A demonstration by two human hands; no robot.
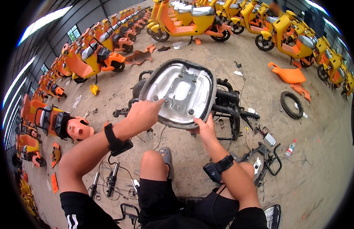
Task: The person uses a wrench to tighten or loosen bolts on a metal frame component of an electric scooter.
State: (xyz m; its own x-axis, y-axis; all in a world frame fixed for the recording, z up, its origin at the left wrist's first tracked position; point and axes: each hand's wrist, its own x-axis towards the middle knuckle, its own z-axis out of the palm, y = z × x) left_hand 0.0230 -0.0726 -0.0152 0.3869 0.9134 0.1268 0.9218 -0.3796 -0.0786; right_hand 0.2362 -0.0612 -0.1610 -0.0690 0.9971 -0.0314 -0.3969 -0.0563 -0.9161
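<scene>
A scooter seat is held up in front of me with its underside showing. That side is a white plastic shell with a dark rim, and a grey metal hinge plate is bolted at its middle. My right hand grips the near right rim, thumb on the edge and other fingers partly hidden beneath. Over the near left rim reaches my left hand. Its index finger is stretched out to a bolt beside the plate, and its remaining fingers are curled and partly hidden. I see no tool in it.
Behind the seat stands a black scooter frame with a shock absorber. Shock absorbers, cables, a tyre, a plastic bottle and orange panels lie on the concrete floor. Rows of yellow and orange scooters stand around.
</scene>
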